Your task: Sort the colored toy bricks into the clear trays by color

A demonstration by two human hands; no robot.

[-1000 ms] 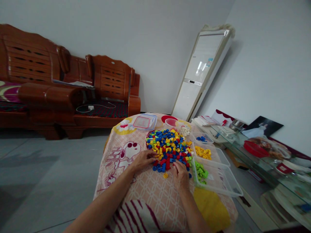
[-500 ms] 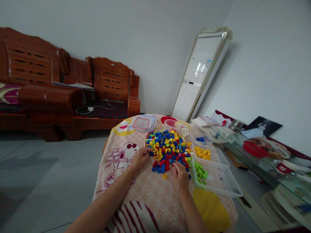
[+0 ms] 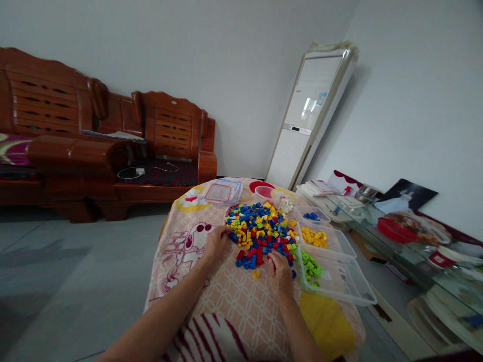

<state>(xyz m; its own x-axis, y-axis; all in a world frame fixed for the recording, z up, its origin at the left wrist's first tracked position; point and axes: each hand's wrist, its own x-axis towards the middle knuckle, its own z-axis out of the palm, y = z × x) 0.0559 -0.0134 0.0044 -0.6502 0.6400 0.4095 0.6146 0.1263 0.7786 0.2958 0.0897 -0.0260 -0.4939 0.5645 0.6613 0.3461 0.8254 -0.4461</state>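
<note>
A heap of toy building bricks (image 3: 260, 226) in blue, yellow, red and green is spread over the cloth-covered table. At its left edge my left hand (image 3: 217, 243) has its fingers drawn together, beside some blue bricks; what lies between the fingertips is hidden. My right hand (image 3: 279, 270) rests at the heap's front right, fingers curled in close to red and blue bricks, and its fingertips are too small to read. A yellow round piece (image 3: 255, 274) lies on the cloth between the hands. Several blue pieces (image 3: 245, 263) sit just behind it.
To the right stand clear plastic boxes: one with blue bricks (image 3: 311, 216), one with yellow bricks (image 3: 314, 237), and a larger one with green bricks (image 3: 311, 267). Lids (image 3: 223, 192) and a pink-red bowl (image 3: 264, 191) lie at the back. A glass-topped stand (image 3: 400, 256) adjoins on the right.
My left hand has drawn back slightly up and left along the heap's edge, its fingers closer together. My right hand stays nearly where it was.
</note>
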